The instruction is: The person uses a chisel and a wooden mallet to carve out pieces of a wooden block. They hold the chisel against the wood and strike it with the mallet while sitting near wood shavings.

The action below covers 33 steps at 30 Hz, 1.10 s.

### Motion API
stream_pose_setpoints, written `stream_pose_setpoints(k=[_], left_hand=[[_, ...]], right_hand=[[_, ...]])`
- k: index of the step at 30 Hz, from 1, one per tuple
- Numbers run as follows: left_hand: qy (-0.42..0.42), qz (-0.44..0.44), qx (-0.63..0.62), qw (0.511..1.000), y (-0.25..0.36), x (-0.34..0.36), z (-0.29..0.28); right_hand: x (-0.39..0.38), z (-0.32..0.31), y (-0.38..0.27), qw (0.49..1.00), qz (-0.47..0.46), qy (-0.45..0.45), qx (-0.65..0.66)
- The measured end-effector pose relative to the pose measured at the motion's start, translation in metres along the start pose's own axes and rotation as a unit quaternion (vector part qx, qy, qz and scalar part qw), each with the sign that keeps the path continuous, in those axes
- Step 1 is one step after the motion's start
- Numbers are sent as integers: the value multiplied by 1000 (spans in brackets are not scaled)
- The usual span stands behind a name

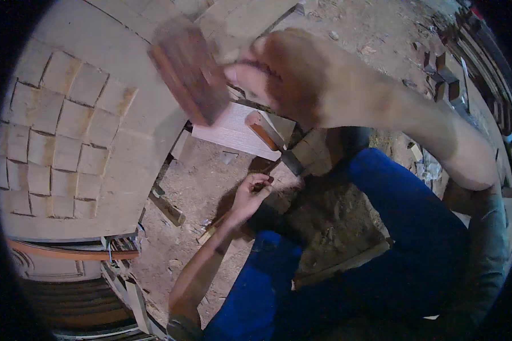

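My right hand is raised and closed around the handle of a wooden mallet, blurred by motion. The mallet's reddish-brown block head hangs to the left of that hand. Lower down, my left hand has its fingers curled together beside a piece of wood; what they pinch, if anything, is hidden. Just above it, a wooden handle slants down to a dark metal-looking part, resembling a chisel. A pale board lies behind the handle, and a wooden block stands at its right.
On the left, a large wooden panel carries a grid of square tiles. Dusty ground holds scraps and an offcut. A wooden piece lies between my blue-clad legs. Stacked wood lines the right edge.
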<state>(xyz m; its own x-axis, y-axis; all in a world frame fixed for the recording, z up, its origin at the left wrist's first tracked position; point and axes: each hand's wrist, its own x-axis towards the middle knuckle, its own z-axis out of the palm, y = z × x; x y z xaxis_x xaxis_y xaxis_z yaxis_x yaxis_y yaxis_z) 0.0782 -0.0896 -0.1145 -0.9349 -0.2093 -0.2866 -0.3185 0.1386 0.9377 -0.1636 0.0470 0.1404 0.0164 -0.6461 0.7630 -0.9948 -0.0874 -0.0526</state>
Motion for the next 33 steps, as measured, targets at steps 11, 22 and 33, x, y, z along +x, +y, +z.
stream_pose_setpoints(k=[11, 22, 33], left_hand=[[23, 63, 47, 997, 1, -8, 9], [162, -40, -68, 984, 36, 21, -41], [114, -122, -96, 981, 35, 97, 5]], right_hand=[[-3, -32, 25, 927, 158, -246, 234], [-23, 26, -5, 972, 178, -71, 133], [-164, 14, -18, 809, 494, -241, 209]])
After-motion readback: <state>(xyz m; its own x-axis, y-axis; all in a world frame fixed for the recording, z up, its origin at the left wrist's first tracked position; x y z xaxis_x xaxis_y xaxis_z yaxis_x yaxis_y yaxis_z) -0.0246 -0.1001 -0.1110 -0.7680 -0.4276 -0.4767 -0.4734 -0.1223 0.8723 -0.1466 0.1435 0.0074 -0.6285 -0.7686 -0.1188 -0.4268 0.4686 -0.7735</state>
